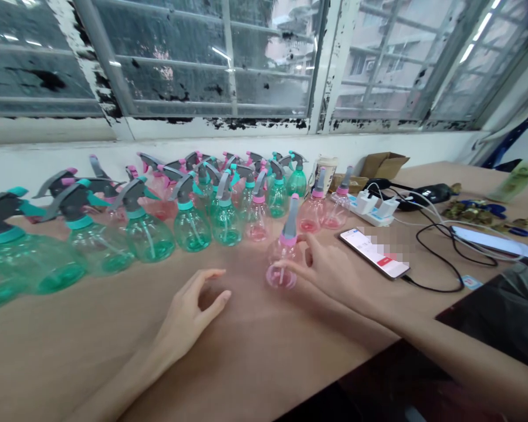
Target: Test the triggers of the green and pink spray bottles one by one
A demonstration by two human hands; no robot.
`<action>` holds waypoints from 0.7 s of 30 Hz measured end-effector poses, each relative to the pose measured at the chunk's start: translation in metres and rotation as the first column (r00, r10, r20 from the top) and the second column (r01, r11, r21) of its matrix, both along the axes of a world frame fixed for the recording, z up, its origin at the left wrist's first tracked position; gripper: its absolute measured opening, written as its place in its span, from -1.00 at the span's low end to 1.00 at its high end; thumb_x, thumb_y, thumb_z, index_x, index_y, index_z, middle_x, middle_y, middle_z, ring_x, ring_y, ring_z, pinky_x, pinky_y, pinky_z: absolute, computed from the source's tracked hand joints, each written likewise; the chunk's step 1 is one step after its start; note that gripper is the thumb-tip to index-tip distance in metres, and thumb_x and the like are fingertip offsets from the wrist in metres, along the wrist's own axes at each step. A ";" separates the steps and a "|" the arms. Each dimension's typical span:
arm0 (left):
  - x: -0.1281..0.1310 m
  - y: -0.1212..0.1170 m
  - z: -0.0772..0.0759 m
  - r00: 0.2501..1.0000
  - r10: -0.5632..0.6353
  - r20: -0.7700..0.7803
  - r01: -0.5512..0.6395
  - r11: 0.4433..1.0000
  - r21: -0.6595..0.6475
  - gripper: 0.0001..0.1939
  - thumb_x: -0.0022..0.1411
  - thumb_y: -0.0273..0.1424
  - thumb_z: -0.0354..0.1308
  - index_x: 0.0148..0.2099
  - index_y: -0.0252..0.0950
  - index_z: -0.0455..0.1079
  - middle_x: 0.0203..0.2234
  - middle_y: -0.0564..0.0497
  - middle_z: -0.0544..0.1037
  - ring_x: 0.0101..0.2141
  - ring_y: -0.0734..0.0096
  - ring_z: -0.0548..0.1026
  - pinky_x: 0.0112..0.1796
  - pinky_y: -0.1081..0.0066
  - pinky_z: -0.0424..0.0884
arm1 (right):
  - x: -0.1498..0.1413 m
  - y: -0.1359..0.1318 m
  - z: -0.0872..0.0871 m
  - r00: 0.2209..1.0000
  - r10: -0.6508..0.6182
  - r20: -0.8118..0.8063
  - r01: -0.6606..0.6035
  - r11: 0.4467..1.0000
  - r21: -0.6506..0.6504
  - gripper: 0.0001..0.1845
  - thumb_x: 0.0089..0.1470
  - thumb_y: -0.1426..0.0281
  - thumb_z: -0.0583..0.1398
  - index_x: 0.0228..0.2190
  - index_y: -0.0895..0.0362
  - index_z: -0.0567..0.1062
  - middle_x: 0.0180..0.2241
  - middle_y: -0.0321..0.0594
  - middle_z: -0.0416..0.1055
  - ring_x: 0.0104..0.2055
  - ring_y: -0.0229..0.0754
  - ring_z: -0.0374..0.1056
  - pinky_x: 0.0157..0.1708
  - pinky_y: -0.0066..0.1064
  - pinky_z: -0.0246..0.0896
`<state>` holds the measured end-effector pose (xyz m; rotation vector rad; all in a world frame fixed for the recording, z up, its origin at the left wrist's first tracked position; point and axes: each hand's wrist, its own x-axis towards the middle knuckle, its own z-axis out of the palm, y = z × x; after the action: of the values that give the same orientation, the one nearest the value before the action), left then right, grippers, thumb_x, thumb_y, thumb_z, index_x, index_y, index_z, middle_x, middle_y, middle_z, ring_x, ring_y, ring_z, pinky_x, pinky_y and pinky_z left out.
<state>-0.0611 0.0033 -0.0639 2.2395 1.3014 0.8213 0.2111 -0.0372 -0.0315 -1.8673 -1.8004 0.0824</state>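
A clear pink spray bottle (283, 258) with a grey trigger head is in front of me, slightly tilted. My right hand (323, 264) grips it from the right, its index finger by the pink collar and its thumb across the lower body. To the left, my left hand (198, 313) hovers over the table with thumb and fingers apart, holding nothing. Nearest beyond my hands are a green spray bottle (227, 220) and another pink spray bottle (258, 218), both upright. The far fingers of my right hand are partly hidden.
Several green and pink spray bottles stand in rows along the wall, including a large green one (37, 258) at left. A lit phone (374, 252) with a cable lies right of my right hand. Behind it are a power strip (369, 210), a paper cup (324, 170) and a cardboard box (385, 165).
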 end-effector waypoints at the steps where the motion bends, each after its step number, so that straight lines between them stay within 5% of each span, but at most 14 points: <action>1: 0.007 -0.003 0.005 0.999 -0.041 0.021 0.042 0.999 -0.029 -0.64 0.24 -0.17 0.07 0.05 -0.15 0.27 0.04 -0.09 0.45 0.04 0.06 0.42 0.04 0.00 0.32 | -0.007 -0.007 0.001 0.999 0.032 0.002 -0.032 0.999 -0.011 -0.31 -0.06 -0.25 0.06 -0.18 0.06 0.37 -0.57 -0.27 0.45 -0.51 -0.03 0.42 -0.60 -0.38 -0.02; 6: 0.045 -0.019 0.039 0.959 -0.190 0.213 0.208 0.976 -0.065 -0.29 0.12 -0.18 0.23 0.26 -0.14 0.06 0.17 -0.14 0.32 0.12 0.02 0.35 0.05 0.02 0.34 | -0.038 -0.024 0.002 0.979 0.200 0.041 -0.200 0.980 -0.016 -0.38 -0.06 -0.21 0.10 -0.26 0.06 0.35 -0.57 -0.28 0.47 -0.52 -0.04 0.44 -0.62 -0.38 -0.12; 12: 0.068 -0.024 0.056 0.953 -0.059 0.298 0.072 0.997 -0.034 -0.58 0.14 -0.28 0.20 0.05 -0.19 0.31 -0.14 -0.04 0.53 -0.07 0.10 0.50 -0.12 0.12 0.48 | -0.059 -0.027 0.000 0.952 0.306 0.025 -0.306 0.952 0.025 -0.29 -0.09 -0.26 0.07 -0.21 0.10 0.34 -0.54 -0.24 0.49 -0.53 -0.02 0.45 -0.62 -0.38 -0.06; 16: 0.069 -0.025 0.052 0.943 -0.026 0.331 0.030 1.000 -0.007 -0.63 0.17 -0.35 0.13 0.06 -0.15 0.31 -0.06 -0.01 0.49 -0.05 0.21 0.48 -0.03 0.16 0.42 | -0.045 -0.019 -0.005 0.893 0.450 0.014 -0.450 0.893 0.009 -0.33 -0.04 -0.22 0.08 -0.21 0.11 0.37 -0.41 -0.18 0.52 -0.42 -0.02 0.46 -0.53 -0.33 0.15; 21: 0.069 -0.018 0.052 0.930 -0.006 0.367 0.016 1.000 -0.023 -0.55 0.12 -0.41 0.10 0.09 -0.10 0.31 -0.04 0.04 0.49 -0.08 0.25 0.49 -0.06 0.22 0.44 | 0.006 0.017 -0.034 0.815 0.579 0.023 -0.579 0.812 0.067 -0.60 0.23 0.08 0.01 -0.18 0.12 0.42 -0.18 -0.10 0.48 -0.11 -0.06 0.41 -0.13 -0.20 0.30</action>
<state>0.0076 -0.0151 -0.0116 1.9474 1.1112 1.1476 0.2175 -0.0206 -0.0654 -1.2034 -2.2837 0.2338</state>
